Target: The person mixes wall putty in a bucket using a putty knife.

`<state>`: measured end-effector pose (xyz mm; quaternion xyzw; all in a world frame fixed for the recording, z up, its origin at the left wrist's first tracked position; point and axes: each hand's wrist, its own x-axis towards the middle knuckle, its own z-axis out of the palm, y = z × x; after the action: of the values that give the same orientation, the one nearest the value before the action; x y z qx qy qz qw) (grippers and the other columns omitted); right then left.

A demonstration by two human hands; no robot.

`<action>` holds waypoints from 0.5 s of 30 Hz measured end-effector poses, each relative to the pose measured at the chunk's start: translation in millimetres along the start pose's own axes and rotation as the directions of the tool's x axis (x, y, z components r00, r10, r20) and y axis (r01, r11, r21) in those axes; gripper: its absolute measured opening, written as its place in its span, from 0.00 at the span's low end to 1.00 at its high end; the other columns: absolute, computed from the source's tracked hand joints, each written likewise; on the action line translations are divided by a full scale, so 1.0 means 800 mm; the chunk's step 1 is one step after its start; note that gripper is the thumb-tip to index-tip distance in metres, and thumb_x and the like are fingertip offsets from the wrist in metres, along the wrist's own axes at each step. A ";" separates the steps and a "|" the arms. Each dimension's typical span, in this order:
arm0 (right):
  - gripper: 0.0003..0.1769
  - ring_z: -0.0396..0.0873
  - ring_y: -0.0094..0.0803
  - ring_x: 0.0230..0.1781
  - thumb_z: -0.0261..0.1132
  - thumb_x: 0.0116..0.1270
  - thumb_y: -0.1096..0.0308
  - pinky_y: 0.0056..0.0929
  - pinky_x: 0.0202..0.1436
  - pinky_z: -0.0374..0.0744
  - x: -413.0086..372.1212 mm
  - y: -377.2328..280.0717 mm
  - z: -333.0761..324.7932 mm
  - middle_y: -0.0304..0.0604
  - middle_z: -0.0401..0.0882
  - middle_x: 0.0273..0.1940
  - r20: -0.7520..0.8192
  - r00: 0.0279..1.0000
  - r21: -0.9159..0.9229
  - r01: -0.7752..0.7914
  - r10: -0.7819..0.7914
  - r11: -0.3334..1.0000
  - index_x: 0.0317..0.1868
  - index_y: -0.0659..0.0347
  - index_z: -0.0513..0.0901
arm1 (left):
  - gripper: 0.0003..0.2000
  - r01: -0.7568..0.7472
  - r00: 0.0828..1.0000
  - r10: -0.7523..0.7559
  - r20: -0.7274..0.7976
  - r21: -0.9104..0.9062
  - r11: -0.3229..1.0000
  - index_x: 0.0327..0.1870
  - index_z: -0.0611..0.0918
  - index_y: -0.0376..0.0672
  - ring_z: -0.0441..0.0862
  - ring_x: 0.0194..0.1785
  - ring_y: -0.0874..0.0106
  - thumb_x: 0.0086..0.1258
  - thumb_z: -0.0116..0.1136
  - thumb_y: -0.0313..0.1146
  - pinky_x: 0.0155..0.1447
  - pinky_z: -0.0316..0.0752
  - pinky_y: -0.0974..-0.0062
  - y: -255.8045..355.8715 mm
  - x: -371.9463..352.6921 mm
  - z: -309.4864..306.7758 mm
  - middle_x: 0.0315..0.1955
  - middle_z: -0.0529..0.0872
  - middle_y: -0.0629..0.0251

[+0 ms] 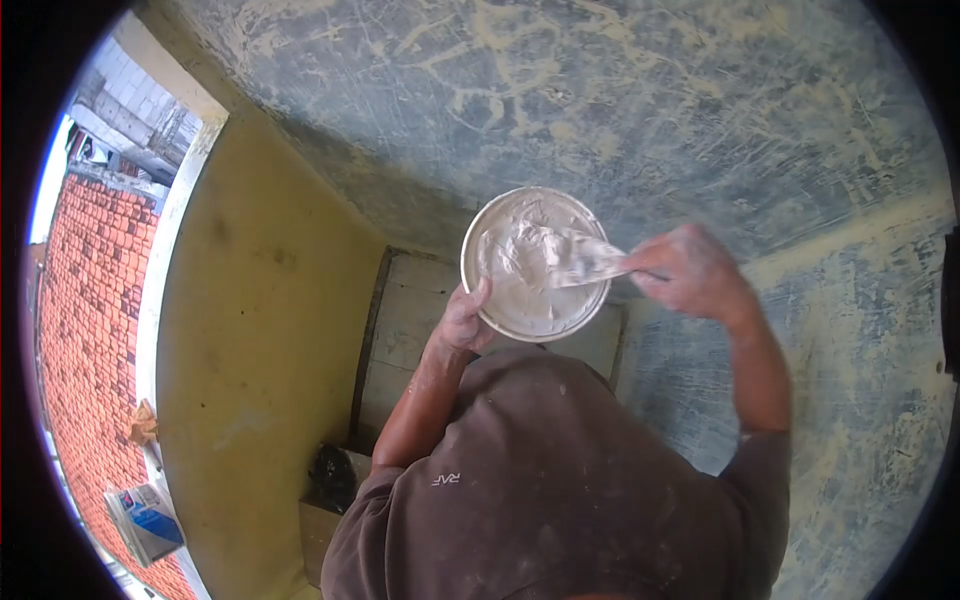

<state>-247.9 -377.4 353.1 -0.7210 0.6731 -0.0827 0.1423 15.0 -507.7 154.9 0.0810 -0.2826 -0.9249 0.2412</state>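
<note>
A round white tub (pixel 473 295) holds thick off-white paste (pixel 510 262) with an uneven, stirred surface. My left hand (pixel 467 316) grips the tub at its lower left rim, thumb over the edge. On the right, my right hand (pixel 690 270) is closed around the end of a flat tool (pixel 590 262), which looks like a spatula coated in paste. The tool's blade lies in the paste at the right half of the tub. Motion blurs the right hand and the tool a little.
A patchy grey-green wall (pixel 620 90) stands ahead and continues to the right. At the left are a yellow wall (pixel 260 300), a white ledge (pixel 150 340) with a folded packet (pixel 147 522), and red roof tiles beyond. A cardboard box (pixel 318 540) sits low at the left.
</note>
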 end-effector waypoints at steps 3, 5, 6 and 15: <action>0.10 0.88 0.43 0.37 0.69 0.58 0.69 0.36 0.42 0.84 0.046 -0.045 0.048 0.44 0.90 0.40 -0.239 0.968 0.166 0.110 -0.068 0.980 0.40 0.56 0.91 | 0.38 0.052 0.997 -0.049 -0.054 0.053 0.997 0.73 0.62 0.32 0.76 0.66 0.52 0.72 0.60 0.51 0.69 0.73 0.53 0.021 -0.004 -0.004 0.66 0.74 0.46; 0.10 0.88 0.42 0.37 0.69 0.58 0.69 0.34 0.43 0.84 0.070 -0.082 0.044 0.45 0.90 0.40 -0.259 0.963 0.114 0.103 -0.071 0.988 0.40 0.56 0.91 | 0.32 0.047 0.996 -0.048 0.070 0.016 0.999 0.74 0.62 0.35 0.74 0.69 0.58 0.76 0.57 0.43 0.71 0.70 0.56 0.043 -0.013 -0.026 0.67 0.74 0.52; 0.09 0.87 0.43 0.35 0.69 0.58 0.68 0.36 0.41 0.83 0.075 -0.099 0.028 0.45 0.89 0.38 -0.204 0.978 0.014 0.040 -0.036 0.999 0.39 0.55 0.91 | 0.32 0.045 0.995 -0.048 0.082 0.044 0.998 0.74 0.62 0.36 0.72 0.70 0.59 0.76 0.57 0.43 0.72 0.69 0.57 0.062 -0.020 -0.032 0.67 0.74 0.54; 0.10 0.85 0.39 0.29 0.65 0.56 0.73 0.37 0.37 0.81 0.209 -0.230 0.031 0.46 0.88 0.32 -0.126 0.975 -0.238 0.147 -0.181 0.960 0.37 0.59 0.91 | 0.37 0.096 0.989 -0.101 0.109 0.047 0.994 0.75 0.61 0.35 0.72 0.70 0.58 0.72 0.63 0.45 0.72 0.68 0.55 0.186 -0.080 -0.134 0.68 0.73 0.53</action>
<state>-52.7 -531.1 375.7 -0.7779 0.6245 -0.0695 0.0019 161.3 -635.6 150.8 0.0484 -0.3104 -0.9327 0.1773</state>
